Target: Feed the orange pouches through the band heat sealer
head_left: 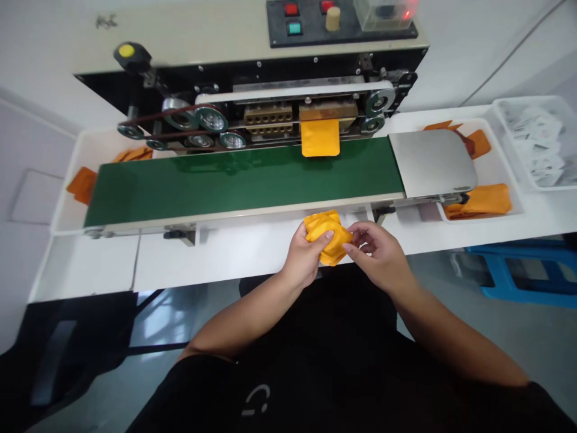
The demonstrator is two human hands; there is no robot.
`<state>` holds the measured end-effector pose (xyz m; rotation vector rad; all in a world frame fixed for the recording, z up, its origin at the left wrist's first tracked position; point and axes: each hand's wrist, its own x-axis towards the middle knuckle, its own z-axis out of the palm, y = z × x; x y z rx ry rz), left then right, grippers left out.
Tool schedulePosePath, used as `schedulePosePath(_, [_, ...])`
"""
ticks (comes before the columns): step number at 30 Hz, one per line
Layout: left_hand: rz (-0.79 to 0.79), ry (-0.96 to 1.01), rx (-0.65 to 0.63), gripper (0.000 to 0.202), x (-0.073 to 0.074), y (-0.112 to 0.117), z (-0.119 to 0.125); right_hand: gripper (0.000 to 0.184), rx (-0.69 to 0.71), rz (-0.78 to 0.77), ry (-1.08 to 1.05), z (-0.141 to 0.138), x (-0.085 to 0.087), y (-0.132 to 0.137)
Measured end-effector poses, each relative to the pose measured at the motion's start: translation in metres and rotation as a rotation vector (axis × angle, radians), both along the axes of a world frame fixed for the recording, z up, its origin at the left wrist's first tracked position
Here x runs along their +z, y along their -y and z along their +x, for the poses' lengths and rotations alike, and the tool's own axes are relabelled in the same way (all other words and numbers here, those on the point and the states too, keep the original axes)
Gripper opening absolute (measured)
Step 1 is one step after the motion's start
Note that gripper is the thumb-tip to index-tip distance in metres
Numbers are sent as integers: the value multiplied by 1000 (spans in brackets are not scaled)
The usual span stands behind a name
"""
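Gripping, in the left hand, a stack of orange pouches, with the fingers curling round it and the thumb pressing across the top, the fingertips mostly hidden under the stack

Reaching in from the other side, the right hand, partly open, with its fingers bending toward the right corner of the stack and touching or nearly touching it; a firm hold not showing clearly from this angle

Sitting in both hands just in front of the table edge, the stack, its number of pouches impossible to count and its contents hidden

Wearing a black shirt, with the arms reaching forward over a white table

Running across the table, a sealing machine with a green conveyor belt, its top edge cut off by the frame

Hanging upright at the back edge of the belt, a single orange pouch, its upper end disappearing among the machine's pulleys and belts

Sitting at the right end of the conveyor, a steel plate, partly covering a white tray holding loose orange pouches

Showing further right, a white bin full of small white sachets, too small and blurred for any markings to be read, its far corner running out of the frame

Standing on the floor at lower right, a blue stool, partly cut off
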<state>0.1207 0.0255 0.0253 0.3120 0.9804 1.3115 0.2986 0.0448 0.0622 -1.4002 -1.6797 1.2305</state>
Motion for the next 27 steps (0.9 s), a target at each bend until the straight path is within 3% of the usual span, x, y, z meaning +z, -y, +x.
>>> schedulePosePath(5, [22,13,17,63,4,-2,9,31,-84,118,32,0,-8,-3])
schedulePosePath(9, [46,15,-12,64,4,-1,11,32,-81,102,26,4,-10,-6])
schedulePosePath(12, [69,1,-33,64,1,1,10,32,-112,77,19,7,-7,-9])
schedulePosePath(18, [138,-28,-109,65,2,5,9,14,-189,80,-92,16,-1,-22])
schedulePosePath(24, [98,-71,-152,61,1,9,3,21,-305,143,-193,28,7,-29])
schedulePosePath(27, [55,-86,-130,60,-2,12,-4,23,-178,121,-29,39,21,-23])
